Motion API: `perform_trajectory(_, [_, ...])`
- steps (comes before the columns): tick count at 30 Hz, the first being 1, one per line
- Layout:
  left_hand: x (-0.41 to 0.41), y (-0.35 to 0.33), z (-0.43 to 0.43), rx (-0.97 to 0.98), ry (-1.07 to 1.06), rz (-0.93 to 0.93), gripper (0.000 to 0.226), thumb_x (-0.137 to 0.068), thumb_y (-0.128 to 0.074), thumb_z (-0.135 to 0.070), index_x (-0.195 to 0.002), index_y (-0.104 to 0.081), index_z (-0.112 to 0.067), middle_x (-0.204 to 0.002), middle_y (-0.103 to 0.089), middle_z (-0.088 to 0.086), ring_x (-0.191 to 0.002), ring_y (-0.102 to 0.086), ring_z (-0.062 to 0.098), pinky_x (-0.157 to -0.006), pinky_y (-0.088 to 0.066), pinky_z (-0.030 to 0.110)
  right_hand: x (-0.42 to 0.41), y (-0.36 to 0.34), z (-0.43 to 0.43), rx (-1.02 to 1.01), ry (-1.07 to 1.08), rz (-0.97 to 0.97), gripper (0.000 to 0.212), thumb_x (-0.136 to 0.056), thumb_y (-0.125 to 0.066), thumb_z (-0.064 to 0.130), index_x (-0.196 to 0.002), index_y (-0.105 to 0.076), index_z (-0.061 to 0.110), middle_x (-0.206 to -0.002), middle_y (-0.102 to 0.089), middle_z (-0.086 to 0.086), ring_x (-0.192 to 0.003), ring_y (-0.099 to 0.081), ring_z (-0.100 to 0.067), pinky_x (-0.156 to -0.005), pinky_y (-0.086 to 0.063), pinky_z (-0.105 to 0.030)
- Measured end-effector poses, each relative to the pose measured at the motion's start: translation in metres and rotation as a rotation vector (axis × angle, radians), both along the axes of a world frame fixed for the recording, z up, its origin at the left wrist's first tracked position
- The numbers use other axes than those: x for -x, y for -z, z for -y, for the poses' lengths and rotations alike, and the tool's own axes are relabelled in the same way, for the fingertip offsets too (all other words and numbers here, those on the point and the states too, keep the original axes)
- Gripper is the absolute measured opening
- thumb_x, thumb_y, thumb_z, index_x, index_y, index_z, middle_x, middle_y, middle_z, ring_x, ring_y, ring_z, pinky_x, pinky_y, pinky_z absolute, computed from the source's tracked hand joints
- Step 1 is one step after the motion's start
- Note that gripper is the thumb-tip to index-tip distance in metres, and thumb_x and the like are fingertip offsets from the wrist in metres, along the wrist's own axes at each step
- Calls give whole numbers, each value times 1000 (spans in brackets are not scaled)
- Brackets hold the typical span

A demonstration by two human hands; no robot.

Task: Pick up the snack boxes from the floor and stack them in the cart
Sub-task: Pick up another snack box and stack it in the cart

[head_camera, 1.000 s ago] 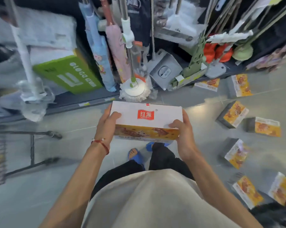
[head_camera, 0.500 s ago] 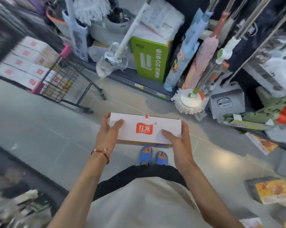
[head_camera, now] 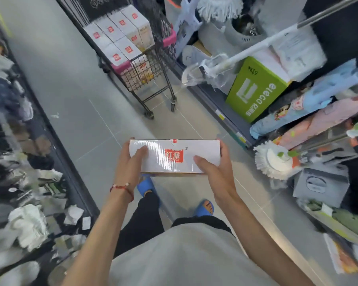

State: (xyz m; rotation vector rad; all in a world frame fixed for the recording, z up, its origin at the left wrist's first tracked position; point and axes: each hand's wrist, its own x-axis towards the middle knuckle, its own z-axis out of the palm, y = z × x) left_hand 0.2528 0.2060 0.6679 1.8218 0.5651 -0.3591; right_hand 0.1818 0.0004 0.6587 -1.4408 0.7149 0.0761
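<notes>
I hold a white snack box (head_camera: 175, 155) with a red logo level in front of me at waist height. My left hand (head_camera: 130, 164) grips its left end, thumb on top. My right hand (head_camera: 212, 169) grips its right end the same way. Ahead stands the wire shopping cart (head_camera: 163, 79) with pink trim, about a stride away. Several white snack boxes (head_camera: 122, 36) of the same kind are stacked in its basket. One more snack box (head_camera: 340, 259) lies on the floor at the lower right, blurred.
Shelving on the right holds a green carton (head_camera: 256, 89), folded umbrellas (head_camera: 310, 112), a round mop head (head_camera: 274, 161) and a grey box (head_camera: 320, 184), some jutting into the aisle. A dark low shelf (head_camera: 29, 182) with blurred goods runs along the left. Grey tiled floor (head_camera: 71, 89) lies between.
The view has swung left from the scattered boxes to face the cart, which now stands ahead. The box stays in both hands, tipped flat so its white top shows.
</notes>
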Motion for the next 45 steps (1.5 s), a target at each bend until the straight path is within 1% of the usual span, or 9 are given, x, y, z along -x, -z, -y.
perform_trajectory(5, [-46, 0, -61, -13, -31, 30, 22, -97, -55, -32, -118, -52, -36, -108, -63, -8, -96, -60, 12, -89, -50, 42, -56, -6, -60, 20, -40, 11, 75, -90, -78, 15, -150, -37, 37, -133, -61, 8, -120, -61, -10, -102, -53, -29])
perform_trajectory(12, [-140, -2, -148, 16, -6, 80, 22, -98, -54, -33, -120, -51, -31, -103, -60, -16, -95, -60, 7, -79, -47, 29, -150, -5, -149, 53, -61, 6, 64, -90, -78, 19, -141, -43, 36, -123, -67, 7, -114, -66, -13, -100, -56, -36])
perform_trajectory(17, [-205, -16, -188, -52, 41, 144, 14, -100, -53, -26, -114, -52, -27, -102, -62, -9, -87, -59, 4, -71, -43, 23, -215, -11, -190, 49, -41, 44, 51, -89, -77, 12, -122, -51, 42, -114, -71, 8, -99, -68, -2, -86, -55, -22])
perform_trajectory(20, [-249, -19, -202, -56, 53, 150, 13, -99, -53, -26, -112, -51, -29, -99, -62, -12, -86, -58, 1, -70, -42, 18, -257, -12, -205, 49, -14, 46, 52, -88, -78, 12, -125, -51, 37, -113, -71, 7, -102, -69, -6, -87, -58, -26])
perform_trajectory(29, [-405, -26, -187, -126, 88, 210, 21, -99, -53, -28, -120, -52, -30, -99, -61, -17, -90, -59, 0, -70, -44, 20, -411, -15, -197, -32, 72, 104, 59, -89, -73, -2, -136, -47, 24, -121, -67, -1, -105, -65, -5, -69, -52, -9])
perform_trajectory(34, [-488, -34, -159, -177, 95, 221, 19, -100, -51, -27, -118, -50, -31, -98, -59, -18, -81, -56, -8, -55, -39, -1, -499, -9, -172, -86, 80, 107, 68, -89, -73, -3, -146, -44, 23, -121, -70, -1, -103, -67, -6, -71, -54, -13])
perform_trajectory(38, [-552, -32, -140, -167, 104, 219, 28, -97, -54, -33, -125, -52, -30, -118, -65, -7, -100, -64, 12, -79, -53, 24, -557, -4, -153, -112, 92, 92, 72, -89, -75, 1, -148, -41, 25, -123, -68, 1, -106, -66, -6, -72, -54, -12])
perform_trajectory(42, [-605, -30, -122, -159, 151, 185, 37, -101, -52, -27, -138, -47, -25, -123, -60, -7, -85, -58, -4, -59, -45, 3, -597, 3, -143, -122, 136, 57, 71, -88, -77, 3, -143, -42, 31, -124, -68, 2, -110, -67, -8, -76, -56, -14])
perform_trajectory(45, [-645, -19, -116, -142, 197, 153, 46, -98, -53, -39, -143, -45, -36, -132, -60, -7, -103, -65, 11, -83, -57, 22, -622, 10, -140, -113, 195, 30, 72, -87, -79, 3, -146, -43, 25, -126, -69, 1, -109, -68, -7, -77, -55, -13])
